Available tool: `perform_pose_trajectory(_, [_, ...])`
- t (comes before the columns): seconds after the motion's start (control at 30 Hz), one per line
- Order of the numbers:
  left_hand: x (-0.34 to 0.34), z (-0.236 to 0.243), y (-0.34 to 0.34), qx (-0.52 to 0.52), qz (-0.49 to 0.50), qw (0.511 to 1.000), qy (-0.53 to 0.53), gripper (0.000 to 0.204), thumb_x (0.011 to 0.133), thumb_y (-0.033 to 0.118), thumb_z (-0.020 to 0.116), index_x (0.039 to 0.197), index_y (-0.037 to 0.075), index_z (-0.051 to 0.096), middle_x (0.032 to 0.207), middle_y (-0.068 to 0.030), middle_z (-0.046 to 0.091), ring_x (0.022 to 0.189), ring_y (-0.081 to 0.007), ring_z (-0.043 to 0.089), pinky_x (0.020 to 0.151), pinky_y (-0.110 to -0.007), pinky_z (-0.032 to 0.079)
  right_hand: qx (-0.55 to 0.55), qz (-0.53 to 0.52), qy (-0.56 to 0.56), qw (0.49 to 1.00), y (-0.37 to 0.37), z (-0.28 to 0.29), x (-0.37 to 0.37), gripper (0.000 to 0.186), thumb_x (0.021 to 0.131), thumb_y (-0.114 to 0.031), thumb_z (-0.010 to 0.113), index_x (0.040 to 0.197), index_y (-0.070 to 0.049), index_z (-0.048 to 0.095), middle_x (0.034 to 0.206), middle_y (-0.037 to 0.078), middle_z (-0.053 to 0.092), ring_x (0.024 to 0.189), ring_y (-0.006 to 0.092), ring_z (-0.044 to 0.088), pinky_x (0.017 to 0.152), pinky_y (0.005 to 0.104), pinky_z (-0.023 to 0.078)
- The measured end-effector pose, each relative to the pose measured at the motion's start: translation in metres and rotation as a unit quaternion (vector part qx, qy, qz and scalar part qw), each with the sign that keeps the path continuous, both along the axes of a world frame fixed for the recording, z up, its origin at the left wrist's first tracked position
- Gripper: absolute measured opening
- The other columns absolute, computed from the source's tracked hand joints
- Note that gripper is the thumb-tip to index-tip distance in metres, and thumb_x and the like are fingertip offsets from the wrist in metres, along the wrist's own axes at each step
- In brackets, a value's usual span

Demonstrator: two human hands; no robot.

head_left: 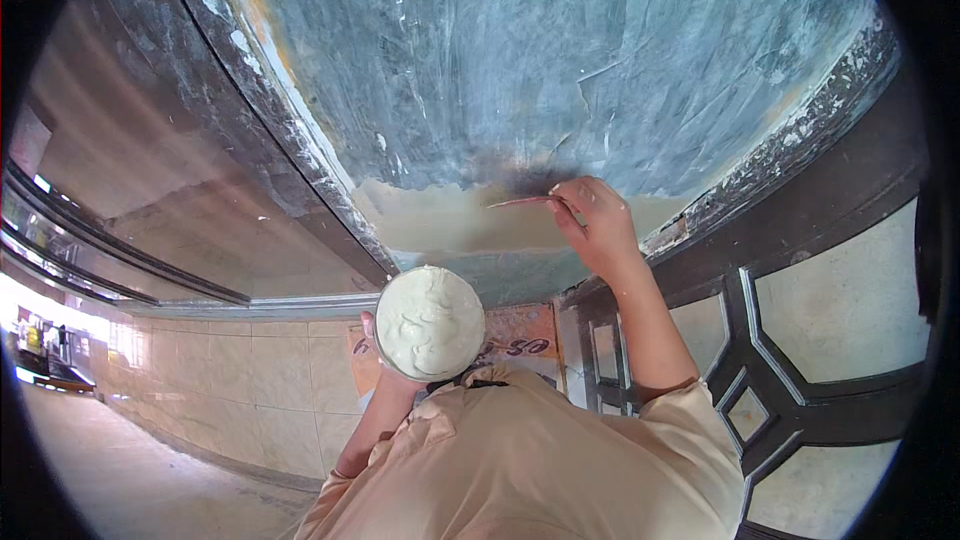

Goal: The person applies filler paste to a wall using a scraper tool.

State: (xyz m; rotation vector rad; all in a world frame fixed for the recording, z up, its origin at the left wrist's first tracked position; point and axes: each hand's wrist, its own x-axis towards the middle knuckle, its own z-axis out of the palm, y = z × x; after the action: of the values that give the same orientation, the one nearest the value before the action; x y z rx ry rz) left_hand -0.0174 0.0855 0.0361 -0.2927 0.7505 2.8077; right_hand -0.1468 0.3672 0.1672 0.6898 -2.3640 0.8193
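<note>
My left hand [385,358] is wrapped round a round tub [378,312] heaped with white putty [430,323], held in front of my body. Most of that hand is hidden under and behind the tub. In my right hand [600,223] a thin putty knife [522,201] is pinched, its blade edge-on at the wall. The blue-grey wall [470,50] has rough scrape marks and loose flakes. Across its lower part runs a smooth cream-coloured band of putty [450,218], and the knife is over this band.
Dark, putty-smeared frames border the wall at left and right. A brown glossy panel [170,160] stands to the left, a dark door with pale panels [780,380] to the right. Below lie an orange printed sheet [530,325] and beige tiles [240,370].
</note>
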Motion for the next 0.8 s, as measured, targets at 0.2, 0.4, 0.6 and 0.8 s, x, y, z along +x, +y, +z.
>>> perform_pose_trajectory(0.2, [0.005,-0.015,0.001,0.247,-0.047,0.966,0.058,0.103,0.082,0.09,0.032,0.157,0.02,0.033,0.159,-0.0129,0.037,0.141,-0.0402,0.04,0.114,-0.065,0.032,-0.002,-0.023,-0.002,1.0,-0.005,0.001,-0.011,0.014,0.088,-0.012,0.072,0.1,-0.007,0.066,0.089,0.012,0.067,0.084,0.0347,0.066,0.07,0.0433,0.053])
perform_pose_trajectory(0.4, [0.004,-0.015,0.009,0.089,-0.024,0.995,0.031,0.1,0.084,0.089,0.031,0.157,0.021,0.033,0.16,-0.0122,0.036,0.143,-0.04,0.038,0.114,-0.066,0.032,-0.049,-0.075,0.058,0.994,-0.01,0.009,-0.014,0.014,0.089,-0.013,0.072,0.1,-0.006,0.067,0.091,0.012,0.066,0.081,0.0333,0.066,0.068,0.0409,0.054])
perform_pose_trajectory(0.6, [0.002,-0.013,0.011,0.099,-0.026,0.993,0.054,0.107,0.079,0.091,0.036,0.157,0.018,0.032,0.159,-0.0146,0.037,0.142,-0.0405,0.04,0.114,-0.064,0.033,-0.152,-0.057,0.065,0.985,0.009,0.048,0.01,0.012,0.09,-0.011,0.072,0.098,-0.004,0.066,0.093,0.012,0.066,0.079,0.0277,0.066,0.067,0.0346,0.054])
perform_pose_trajectory(0.8, [-0.003,-0.003,0.015,0.124,-0.038,0.989,0.068,0.108,0.079,0.091,0.039,0.157,0.016,0.032,0.158,-0.0162,0.037,0.141,-0.0401,0.041,0.114,-0.063,0.034,-0.071,0.015,0.111,0.991,0.029,0.016,0.023,0.022,0.078,-0.005,0.078,0.097,-0.006,0.065,0.097,0.01,0.066,0.092,0.0313,0.066,0.078,0.0394,0.055])
